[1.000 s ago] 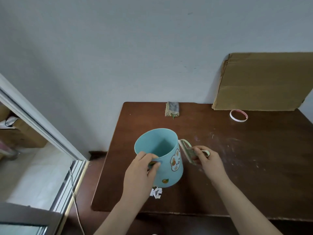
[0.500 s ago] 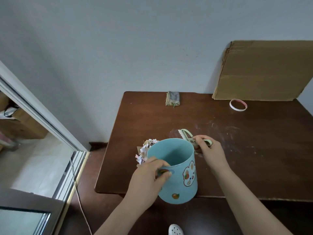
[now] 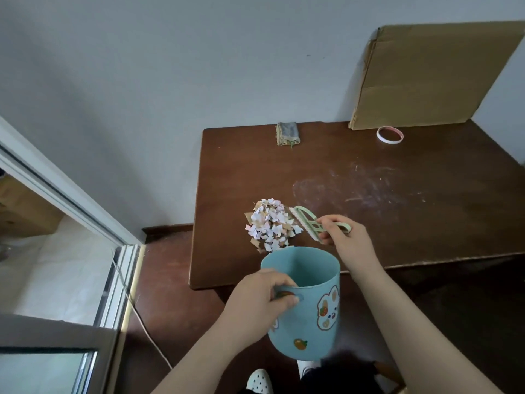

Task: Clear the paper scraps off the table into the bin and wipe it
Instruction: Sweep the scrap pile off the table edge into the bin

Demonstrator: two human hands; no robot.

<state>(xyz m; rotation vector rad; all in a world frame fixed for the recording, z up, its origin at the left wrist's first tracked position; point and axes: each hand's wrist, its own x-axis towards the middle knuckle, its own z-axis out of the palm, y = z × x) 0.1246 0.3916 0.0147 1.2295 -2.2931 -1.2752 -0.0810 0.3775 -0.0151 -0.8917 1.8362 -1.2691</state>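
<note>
A heap of white and tan paper scraps (image 3: 270, 225) lies near the front left of the brown table (image 3: 426, 217). My left hand (image 3: 262, 294) grips the rim of a light blue bin (image 3: 305, 308) with animal stickers, held below the table's front edge, its mouth just under the heap. My right hand (image 3: 345, 237) holds a small pale green brush (image 3: 305, 223), whose bristles touch the right side of the scraps. A folded grey cloth (image 3: 287, 133) lies at the table's back edge.
A cardboard sheet (image 3: 431, 75) leans on the wall at the back right, with a tape ring (image 3: 389, 135) in front of it. Whitish smears (image 3: 355, 186) mark the tabletop. A sliding door frame (image 3: 71, 206) and a cord (image 3: 136, 308) are at the left; shoes (image 3: 260, 381) show below.
My left hand has carried the bin off the tabletop and down below the front edge, uncovering the scrap heap. The brush has stayed beside the scraps.
</note>
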